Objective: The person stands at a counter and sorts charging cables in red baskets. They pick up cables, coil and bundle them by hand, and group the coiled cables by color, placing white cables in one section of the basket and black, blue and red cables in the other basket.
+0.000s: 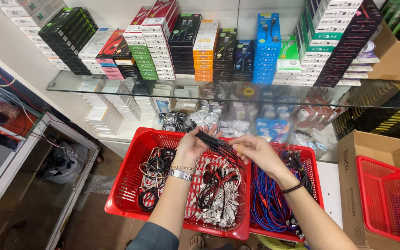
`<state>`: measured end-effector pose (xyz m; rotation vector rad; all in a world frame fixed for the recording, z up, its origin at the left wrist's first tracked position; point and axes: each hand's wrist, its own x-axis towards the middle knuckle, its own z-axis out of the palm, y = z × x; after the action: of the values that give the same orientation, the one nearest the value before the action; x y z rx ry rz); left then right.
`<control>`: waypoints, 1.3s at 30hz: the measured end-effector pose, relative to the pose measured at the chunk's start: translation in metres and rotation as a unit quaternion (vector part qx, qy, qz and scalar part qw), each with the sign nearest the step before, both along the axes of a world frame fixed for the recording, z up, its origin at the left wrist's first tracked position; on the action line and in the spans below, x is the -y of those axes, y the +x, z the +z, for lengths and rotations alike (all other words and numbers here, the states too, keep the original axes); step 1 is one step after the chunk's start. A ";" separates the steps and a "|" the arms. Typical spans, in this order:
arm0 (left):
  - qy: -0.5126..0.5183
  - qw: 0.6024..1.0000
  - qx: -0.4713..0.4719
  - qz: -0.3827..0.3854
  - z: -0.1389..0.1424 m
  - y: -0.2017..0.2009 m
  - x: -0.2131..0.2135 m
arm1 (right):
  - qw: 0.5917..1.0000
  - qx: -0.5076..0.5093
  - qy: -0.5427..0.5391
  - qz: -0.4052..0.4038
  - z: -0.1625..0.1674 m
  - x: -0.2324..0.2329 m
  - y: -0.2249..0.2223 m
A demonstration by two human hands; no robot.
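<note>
At nine o'clock a glass counter [28,153] is seen, with a grey bag [65,163] lying on the floor just beside it. Toward eleven o'clock, stacked boxes [70,39] are ranged along a glass shelf [172,92], and the row is carried on across twelve o'clock to one o'clock.

Below centre, at about seven o'clock, a red basket [128,180] is filled with coiled black and white cables [218,194]. The left hand [191,148], worn with a silver watch [180,174], is held over this basket. Its fingers are curled closed around one end of a bundle of black cables [214,141], which is gripped between thumb and fingers.

The bundle is stretched from the left hand down toward the right hand [255,150], just above the seam between the two baskets, near the picture's centre. The right hand is partly closed, with its fingertips pinched on the other end of the bundle. A dark bracelet [292,187] is worn on that wrist.

At five o'clock a second red basket [313,159] is seen, touching the first, with blue cables [267,199] heaped in it.

At four o'clock a cardboard box [353,185] stands open, and a smaller red basket [387,203] is set inside it.
</note>
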<state>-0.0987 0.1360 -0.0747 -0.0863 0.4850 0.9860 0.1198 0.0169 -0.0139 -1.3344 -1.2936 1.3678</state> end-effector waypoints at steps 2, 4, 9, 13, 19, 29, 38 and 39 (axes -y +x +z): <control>-0.003 1.000 -0.009 -0.008 -0.004 0.001 0.000 | 1.000 0.029 0.008 0.005 0.001 0.005 -0.007; -0.009 1.000 0.008 -0.015 -0.009 -0.001 -0.002 | 0.998 0.041 0.049 0.025 0.002 0.008 -0.012; 0.019 0.998 -0.007 -0.061 -0.027 -0.011 -0.006 | 0.993 0.087 0.085 0.004 0.015 0.007 -0.014; 0.034 0.995 -0.001 -0.091 -0.033 -0.017 -0.006 | 0.974 0.193 0.114 -0.028 0.028 0.006 -0.014; -0.009 0.996 0.011 -0.084 -0.019 -0.028 -0.002 | 0.992 0.113 0.043 0.040 0.016 0.019 -0.044; 0.042 0.987 -0.022 -0.151 -0.012 -0.039 -0.006 | 0.997 0.067 0.008 0.028 0.005 0.012 -0.053; 0.160 0.967 -0.056 -0.191 0.012 -0.038 0.016 | 0.992 0.105 -0.071 -0.007 0.017 0.031 -0.036; 0.195 0.953 -0.087 -0.214 0.014 -0.037 0.021 | 0.988 0.146 -0.032 -0.044 0.016 0.031 -0.030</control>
<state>-0.1354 0.1149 -0.0606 0.4494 0.4379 0.6478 0.0895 -0.0143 0.0024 -1.6646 -1.3716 1.1919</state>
